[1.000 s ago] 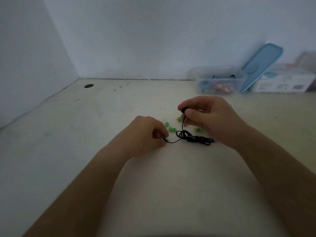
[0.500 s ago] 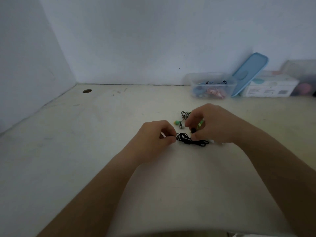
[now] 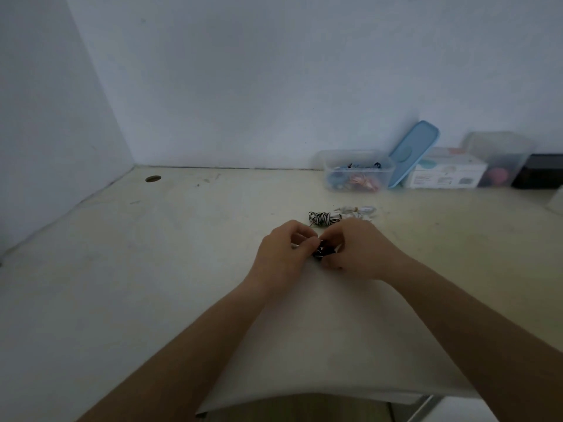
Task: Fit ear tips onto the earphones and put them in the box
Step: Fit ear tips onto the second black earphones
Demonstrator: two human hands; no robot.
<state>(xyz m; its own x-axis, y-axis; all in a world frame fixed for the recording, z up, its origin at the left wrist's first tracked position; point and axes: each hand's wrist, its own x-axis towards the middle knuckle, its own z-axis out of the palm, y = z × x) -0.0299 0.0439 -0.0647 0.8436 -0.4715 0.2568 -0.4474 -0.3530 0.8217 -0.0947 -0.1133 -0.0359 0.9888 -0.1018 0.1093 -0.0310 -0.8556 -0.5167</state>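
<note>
A black earphone with a bundled cable (image 3: 323, 250) lies on the table between my hands. My left hand (image 3: 281, 252) pinches its left end with curled fingers. My right hand (image 3: 355, 249) pinches the right side of the bundle and hides most of it. Just beyond my hands lie a black-and-white striped earphone coil (image 3: 323, 218) and a white earphone (image 3: 358, 211). The clear plastic box (image 3: 356, 170) stands at the back right, holding coloured earphones. No ear tips show; my hands cover that spot.
A blue lid (image 3: 412, 152) leans against the clear box. Right of it stand a white carton (image 3: 444, 172), a second clear container (image 3: 499, 159) and a black box (image 3: 539, 172). A cable hole (image 3: 153, 178) is at the back left. Walls close the left and back.
My hands have come together over the black cable bundle. The view has tilted up, so the hands sit lower and smaller. The green ear tips seen earlier are hidden.
</note>
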